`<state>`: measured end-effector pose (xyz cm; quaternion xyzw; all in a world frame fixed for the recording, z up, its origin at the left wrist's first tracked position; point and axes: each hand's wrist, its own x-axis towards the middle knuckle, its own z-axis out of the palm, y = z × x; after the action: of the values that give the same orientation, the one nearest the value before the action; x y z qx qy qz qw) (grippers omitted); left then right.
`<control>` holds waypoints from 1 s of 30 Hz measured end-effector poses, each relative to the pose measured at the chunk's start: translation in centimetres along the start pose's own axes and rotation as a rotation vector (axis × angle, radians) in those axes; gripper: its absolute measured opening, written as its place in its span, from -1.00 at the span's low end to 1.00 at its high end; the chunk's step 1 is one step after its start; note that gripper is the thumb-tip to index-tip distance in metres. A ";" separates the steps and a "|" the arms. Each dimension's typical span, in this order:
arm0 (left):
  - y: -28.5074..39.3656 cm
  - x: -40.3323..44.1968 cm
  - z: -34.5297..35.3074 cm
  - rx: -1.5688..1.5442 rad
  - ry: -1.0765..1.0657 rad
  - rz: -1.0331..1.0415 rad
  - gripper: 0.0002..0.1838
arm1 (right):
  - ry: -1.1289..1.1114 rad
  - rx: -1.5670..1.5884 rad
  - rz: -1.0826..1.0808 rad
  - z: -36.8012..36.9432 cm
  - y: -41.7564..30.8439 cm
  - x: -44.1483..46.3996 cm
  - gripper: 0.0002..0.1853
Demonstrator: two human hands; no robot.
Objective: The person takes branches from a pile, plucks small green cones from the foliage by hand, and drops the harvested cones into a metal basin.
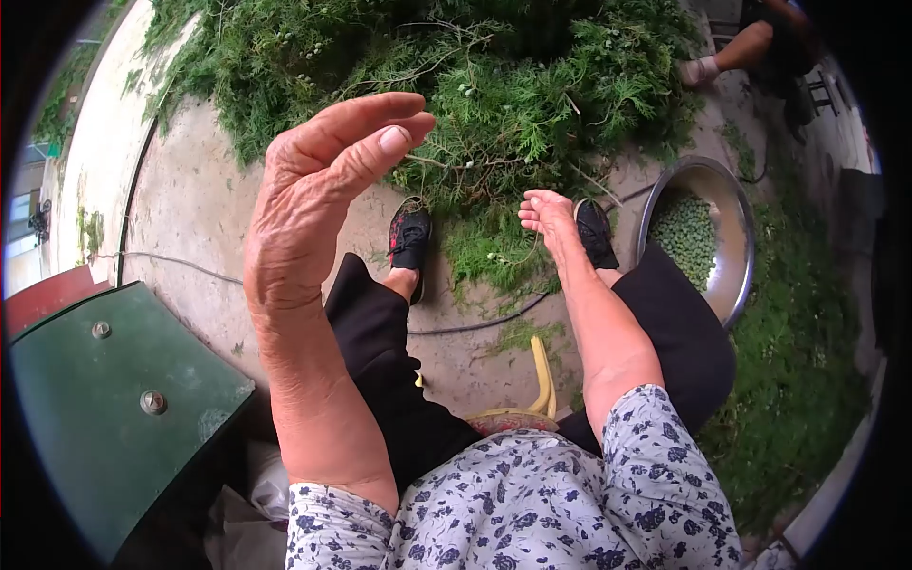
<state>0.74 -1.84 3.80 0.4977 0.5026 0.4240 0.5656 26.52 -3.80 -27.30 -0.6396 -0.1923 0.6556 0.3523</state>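
Note:
My left hand is raised close to the camera, palm turned to the right. Its fingers are bent over and loosely stretched, with the thumb beneath them and a gap between; nothing shows in it. Lower and farther off, my right hand points left with its fingers loosely extended, and I see nothing held. Behind both hands lies a big heap of green conifer branches, some bearing small pale-green cones. A loose sprig lies on the floor below my right hand.
A metal basin partly filled with small green cones stands beside my right leg. Yellow curved legs of a low seat show between my knees. A green metal panel is at left, a cable crosses the floor, and another person's leg shows top right.

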 end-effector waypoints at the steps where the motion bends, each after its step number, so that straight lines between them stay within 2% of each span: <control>1: 0.0 0.2 0.1 -0.014 0.021 -0.002 -0.66 | -0.045 -0.015 -0.013 0.4 -0.4 0.4 -0.75; 4: -0.4 0.5 -0.1 0.021 0.034 0.040 -0.65 | -0.034 -0.012 -0.041 0.1 0.1 0.7 -0.72; 6: -0.8 0.6 -0.2 -0.030 0.035 0.043 -0.62 | 0.213 0.042 0.000 -1.7 3.3 1.6 -0.70; 8: -0.5 0.5 -0.1 -0.082 0.055 0.002 -0.60 | 0.225 0.219 0.115 -3.0 4.8 2.0 -0.70; 10: -0.6 0.6 0.2 -0.098 0.058 -0.004 -0.60 | 0.072 0.427 0.145 -2.6 4.6 1.7 -0.75; 14: -0.6 0.8 0.6 -0.108 0.044 -0.016 -0.62 | -0.072 0.647 0.004 1.6 1.8 2.7 -0.69; 16: -0.6 0.8 0.7 -0.111 0.047 -0.021 -0.63 | 0.020 0.687 -0.061 4.5 -0.3 2.8 -0.62; 18: -0.6 0.8 0.9 -0.137 0.062 -0.036 -0.64 | 0.060 0.762 -0.008 5.7 -0.5 4.6 -0.61; 20: -0.5 1.0 1.0 -0.136 0.073 -0.039 -0.64 | 0.251 0.834 0.057 6.7 -0.6 5.6 -0.69; 21: -0.7 1.0 1.0 -0.138 0.065 -0.040 -0.64 | 0.324 0.730 0.066 6.8 -0.5 5.8 -0.81; 22: -0.8 1.1 1.0 -0.141 0.056 -0.041 -0.64 | 0.318 0.733 0.065 6.6 -0.5 6.1 -0.81; 25: -0.6 1.1 1.4 -0.153 0.046 -0.045 -0.65 | 0.132 0.736 0.170 6.4 -0.7 5.9 -0.94; 30: -0.6 1.2 1.6 -0.189 0.040 -0.057 -0.67 | 0.194 0.659 0.191 6.4 -1.1 6.5 -0.88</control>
<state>2.51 -1.02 3.00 0.4192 0.4856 0.4632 0.6114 20.94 2.85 -30.41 -0.5659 0.1244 0.6486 0.4935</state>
